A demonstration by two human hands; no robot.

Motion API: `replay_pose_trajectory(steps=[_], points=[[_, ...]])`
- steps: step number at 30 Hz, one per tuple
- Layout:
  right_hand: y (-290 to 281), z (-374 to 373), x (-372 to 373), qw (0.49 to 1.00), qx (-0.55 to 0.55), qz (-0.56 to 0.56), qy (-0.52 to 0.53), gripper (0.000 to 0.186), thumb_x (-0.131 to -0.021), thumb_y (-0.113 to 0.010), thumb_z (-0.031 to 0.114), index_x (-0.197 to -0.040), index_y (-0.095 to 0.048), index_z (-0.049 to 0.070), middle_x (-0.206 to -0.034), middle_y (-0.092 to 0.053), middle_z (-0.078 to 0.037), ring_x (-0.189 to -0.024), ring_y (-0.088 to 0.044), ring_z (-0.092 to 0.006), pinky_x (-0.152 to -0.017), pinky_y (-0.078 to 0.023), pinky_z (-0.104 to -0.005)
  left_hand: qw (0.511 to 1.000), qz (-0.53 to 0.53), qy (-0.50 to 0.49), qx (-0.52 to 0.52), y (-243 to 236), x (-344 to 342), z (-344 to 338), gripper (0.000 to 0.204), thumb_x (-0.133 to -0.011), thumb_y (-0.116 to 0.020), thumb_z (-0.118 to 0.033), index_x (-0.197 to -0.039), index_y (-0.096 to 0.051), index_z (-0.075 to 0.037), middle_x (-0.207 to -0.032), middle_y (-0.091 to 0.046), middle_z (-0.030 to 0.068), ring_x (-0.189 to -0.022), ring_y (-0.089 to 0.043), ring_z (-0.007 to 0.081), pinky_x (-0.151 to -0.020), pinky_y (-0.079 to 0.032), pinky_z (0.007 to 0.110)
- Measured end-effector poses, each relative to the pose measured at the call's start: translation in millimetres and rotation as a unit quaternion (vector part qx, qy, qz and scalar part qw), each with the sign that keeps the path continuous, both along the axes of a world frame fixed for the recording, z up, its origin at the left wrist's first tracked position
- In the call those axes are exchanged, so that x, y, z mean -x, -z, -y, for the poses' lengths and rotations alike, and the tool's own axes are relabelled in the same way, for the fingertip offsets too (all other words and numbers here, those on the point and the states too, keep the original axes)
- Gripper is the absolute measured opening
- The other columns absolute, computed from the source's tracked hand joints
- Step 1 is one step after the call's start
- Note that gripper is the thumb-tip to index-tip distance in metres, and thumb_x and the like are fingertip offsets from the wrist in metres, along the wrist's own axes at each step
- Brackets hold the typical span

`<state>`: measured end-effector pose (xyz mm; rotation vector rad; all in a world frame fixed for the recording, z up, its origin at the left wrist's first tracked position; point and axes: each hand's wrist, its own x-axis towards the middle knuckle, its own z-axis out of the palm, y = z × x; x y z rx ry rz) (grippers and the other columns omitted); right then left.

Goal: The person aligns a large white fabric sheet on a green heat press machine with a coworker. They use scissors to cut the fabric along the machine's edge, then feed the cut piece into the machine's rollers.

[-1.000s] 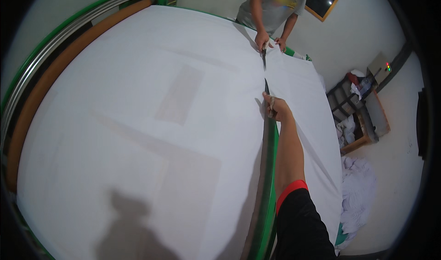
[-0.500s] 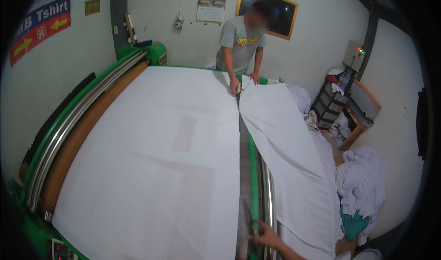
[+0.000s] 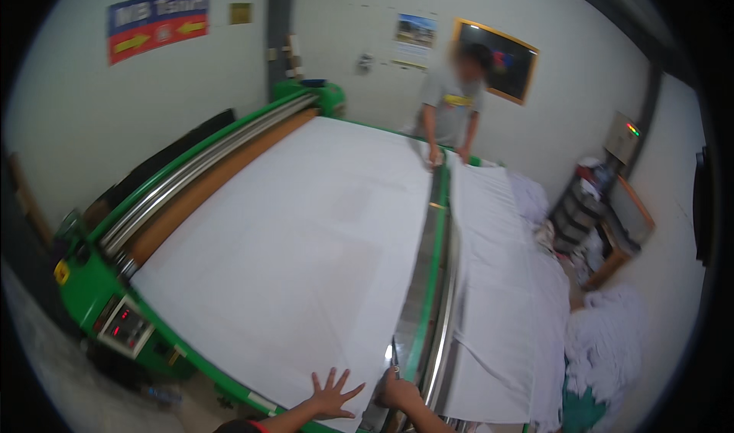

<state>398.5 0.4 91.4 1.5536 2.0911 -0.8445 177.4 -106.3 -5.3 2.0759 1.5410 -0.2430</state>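
A wide white cloth point(image 3: 283, 226) lies spread over the bed of a green machine. My left hand point(image 3: 334, 397) rests on its near right corner, fingers spread wide. Just right of that corner, my right hand point(image 3: 399, 393) grips a pair of scissors point(image 3: 394, 354), blades pointing away from me. A second white cloth point(image 3: 489, 280) lies to the right of the metal rollers, with a gap between the two cloths. Across the machine a co-worker in a grey T-shirt point(image 3: 451, 100) has one hand point(image 3: 434, 157) at the first cloth's far right corner and the other near the second cloth.
A brown roller point(image 3: 222, 184) and shiny metal bars run along the machine's left side. A control panel point(image 3: 125, 326) with red digits sits at its near left corner. White cloth heaps point(image 3: 604, 337) lie on the right, beside a dark drawer unit point(image 3: 575, 215).
My view has swung left. My left hand has come into view, flat on the cloth. The two cloths now lie apart at the far end, where they met before. The scissors remain in my right hand.
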Motion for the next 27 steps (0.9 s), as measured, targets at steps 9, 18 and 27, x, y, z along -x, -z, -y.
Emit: replay_pose_trajectory(steps=[9,18,27], points=[[23,-24,90,0.947,-0.233,-0.023,-0.222,0.118,-0.085,-0.065,0.085,-0.172,-0.029,0.015,-0.172,-0.027,-0.03,-0.158,-0.027,-0.0513,-0.125,-0.029,-0.0617,1.0,0.002,0.014,0.017,-34,-43,20,0.101,-0.093,-0.061,-0.075,-0.175,-0.012,-0.041,-0.183,0.01,0.0163,-0.164,0.012,0.0532,-0.11,-0.006,0.094],[56,-52,104,0.969,-0.159,-0.045,-0.184,0.139,-0.072,-0.064,0.098,-0.176,-0.015,0.019,-0.18,-0.001,-0.029,-0.166,0.003,-0.0493,-0.132,-0.001,-0.0646,0.999,0.006,0.015,-0.04,-22,-72,54,0.098,-0.094,-0.057,-0.077,-0.169,-0.038,-0.016,-0.183,-0.006,0.013,-0.167,0.006,0.0449,-0.113,-0.013,0.091],[55,-66,107,0.972,-0.093,-0.002,-0.218,0.167,-0.053,-0.082,0.094,-0.176,-0.001,0.015,-0.178,0.011,-0.033,-0.163,0.016,-0.0533,-0.127,0.004,-0.0727,0.974,0.115,-0.156,-0.115,10,1,43,0.122,-0.091,-0.056,-0.087,-0.176,-0.006,-0.015,-0.18,-0.014,0.0218,-0.166,-0.011,0.0471,-0.12,-0.015,0.081]])
